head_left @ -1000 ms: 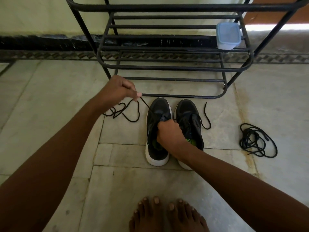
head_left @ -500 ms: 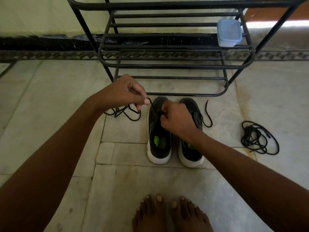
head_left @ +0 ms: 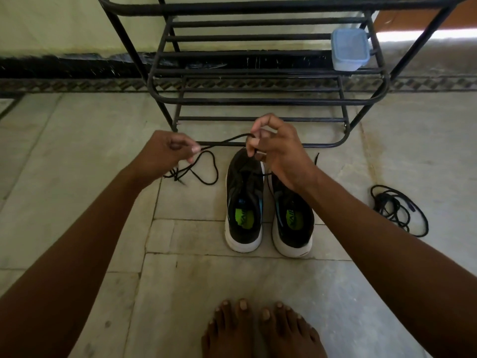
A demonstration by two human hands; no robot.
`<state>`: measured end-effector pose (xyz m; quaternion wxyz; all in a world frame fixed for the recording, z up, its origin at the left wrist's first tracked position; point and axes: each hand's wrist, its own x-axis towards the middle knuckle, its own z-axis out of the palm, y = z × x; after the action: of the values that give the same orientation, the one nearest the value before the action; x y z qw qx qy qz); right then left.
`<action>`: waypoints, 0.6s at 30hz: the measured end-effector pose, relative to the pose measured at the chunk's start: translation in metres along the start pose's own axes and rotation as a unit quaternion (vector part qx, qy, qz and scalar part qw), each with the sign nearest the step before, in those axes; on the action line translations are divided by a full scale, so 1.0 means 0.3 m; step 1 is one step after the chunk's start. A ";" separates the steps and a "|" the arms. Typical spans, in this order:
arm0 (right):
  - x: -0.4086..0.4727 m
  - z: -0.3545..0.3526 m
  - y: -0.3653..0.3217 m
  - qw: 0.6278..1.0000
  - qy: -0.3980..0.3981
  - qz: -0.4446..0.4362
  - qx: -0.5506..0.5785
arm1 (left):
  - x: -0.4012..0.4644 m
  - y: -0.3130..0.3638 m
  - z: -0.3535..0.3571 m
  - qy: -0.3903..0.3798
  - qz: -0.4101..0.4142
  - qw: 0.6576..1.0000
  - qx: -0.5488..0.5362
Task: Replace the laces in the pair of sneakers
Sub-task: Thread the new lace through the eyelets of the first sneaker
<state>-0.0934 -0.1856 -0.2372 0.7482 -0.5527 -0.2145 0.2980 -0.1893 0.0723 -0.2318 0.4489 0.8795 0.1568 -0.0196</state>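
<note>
Black metal shoe rack (head_left: 258, 99) stands against the wall at the far side of the stone floor (head_left: 77, 202), with a lidded translucent plastic container (head_left: 349, 49) on a shelf at its right end. Directly in front of the rack sit two black sneakers with white soles, the left sneaker (head_left: 244, 202) and right sneaker (head_left: 293, 218) side by side, heels toward the person's bare feet (head_left: 260, 329). A loose coil of black lace (head_left: 398, 209) lies on the floor well apart to the right. Left hand (head_left: 165, 153) pinches a black lace (head_left: 224, 140) between thumb and fingertips; its slack trails in loops on the floor beside the left sneaker. Right hand (head_left: 277, 148), raised above the sneakers' toes, pinches the same lace with curled fingers, the span between the hands running nearly level.
</note>
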 end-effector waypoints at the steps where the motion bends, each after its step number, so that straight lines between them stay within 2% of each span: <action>1: 0.000 -0.008 -0.004 1.000 0.013 -0.010 -0.002 | -0.008 -0.033 0.011 0.001 -0.013 1.000 0.009; 5: 0.013 -0.031 -0.004 0.995 0.083 -0.022 -0.051 | -0.027 -0.141 0.044 0.042 -0.091 0.994 0.050; 8: 0.026 -0.054 0.013 0.984 0.125 -0.005 -0.130 | -0.038 -0.160 0.054 0.072 -0.140 0.986 0.054; 13: 0.016 -0.152 0.081 0.933 0.179 0.017 -0.310 | -0.067 -0.021 0.086 0.021 -0.068 0.987 -0.143; 18: -0.028 -0.278 0.123 0.877 0.290 0.045 -0.380 | -0.054 0.099 0.146 -0.096 0.012 0.968 -0.230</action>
<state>-0.0530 -0.2419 -0.2970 0.4951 -0.8651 -0.0595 0.0537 -0.1915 0.0170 -0.2319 0.6524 0.7483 0.1031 -0.0620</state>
